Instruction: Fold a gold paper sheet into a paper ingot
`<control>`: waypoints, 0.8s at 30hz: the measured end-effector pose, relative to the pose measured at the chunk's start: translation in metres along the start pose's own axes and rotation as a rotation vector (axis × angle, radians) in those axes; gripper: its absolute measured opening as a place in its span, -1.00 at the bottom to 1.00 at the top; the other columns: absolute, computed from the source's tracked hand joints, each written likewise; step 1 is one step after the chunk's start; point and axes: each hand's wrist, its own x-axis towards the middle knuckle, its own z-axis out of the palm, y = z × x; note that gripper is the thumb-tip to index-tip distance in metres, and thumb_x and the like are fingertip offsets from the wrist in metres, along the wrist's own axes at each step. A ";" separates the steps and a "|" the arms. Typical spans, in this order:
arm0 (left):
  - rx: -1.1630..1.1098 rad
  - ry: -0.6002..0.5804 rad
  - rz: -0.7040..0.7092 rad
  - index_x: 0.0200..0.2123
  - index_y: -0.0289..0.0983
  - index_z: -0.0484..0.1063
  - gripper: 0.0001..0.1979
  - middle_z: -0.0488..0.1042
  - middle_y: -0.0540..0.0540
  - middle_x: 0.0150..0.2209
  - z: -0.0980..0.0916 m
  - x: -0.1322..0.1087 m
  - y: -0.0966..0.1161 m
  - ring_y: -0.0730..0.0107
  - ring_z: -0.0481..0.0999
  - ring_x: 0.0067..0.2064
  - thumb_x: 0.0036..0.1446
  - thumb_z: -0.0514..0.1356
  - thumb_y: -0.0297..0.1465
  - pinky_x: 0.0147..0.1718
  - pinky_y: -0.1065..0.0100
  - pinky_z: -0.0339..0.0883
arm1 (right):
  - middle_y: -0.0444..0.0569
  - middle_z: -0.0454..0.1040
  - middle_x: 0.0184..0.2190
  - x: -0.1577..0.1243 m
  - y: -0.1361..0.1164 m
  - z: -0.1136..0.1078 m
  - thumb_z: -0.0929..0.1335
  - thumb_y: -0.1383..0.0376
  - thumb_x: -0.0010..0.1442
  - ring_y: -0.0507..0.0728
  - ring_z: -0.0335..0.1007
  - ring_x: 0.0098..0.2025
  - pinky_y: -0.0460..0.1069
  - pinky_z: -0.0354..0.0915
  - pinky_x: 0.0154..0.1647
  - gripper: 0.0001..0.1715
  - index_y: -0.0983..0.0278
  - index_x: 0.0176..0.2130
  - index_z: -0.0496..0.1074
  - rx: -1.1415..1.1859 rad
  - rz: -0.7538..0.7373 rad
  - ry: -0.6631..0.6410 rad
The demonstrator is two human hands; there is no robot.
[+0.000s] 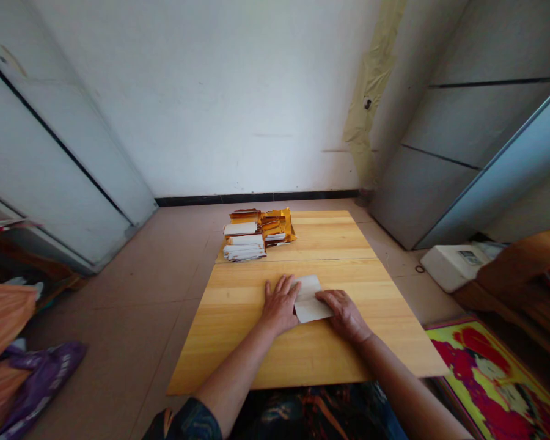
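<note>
A light grey piece of folded paper or thin card (308, 299) lies on the wooden table (238, 348) in front of me, with a crease across it. My left hand (282, 304) rests palm down along its left edge, fingers spread, the thumb side touching it. At the right edge, my right hand (343, 311) has its fingers curled together over the paper, thumb side gripping it. The underside of the paper is hidden. Farther back on the table, a stack of white folded papers (244, 247) sits beside gold-brown folded packets (277, 226).
A white wall (247, 91) stands behind the table. To the right are a tall grey cabinet (444, 134), a white box (453, 267) and a colourful mat (499, 379). Orange and purple bags (41, 379) lie on the left, near a pale cabinet (59, 140).
</note>
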 end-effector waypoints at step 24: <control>-0.080 0.165 0.059 -0.17 -0.17 0.53 -0.68 0.30 -0.11 0.17 -0.016 -0.017 -0.008 0.04 0.13 0.25 -0.09 0.29 -0.35 0.20 0.05 0.03 | -0.09 0.54 -0.30 0.038 0.005 0.002 0.28 0.43 0.00 0.11 0.48 -0.27 -0.05 0.33 -0.23 -0.67 0.21 -0.20 0.42 0.145 0.488 -0.082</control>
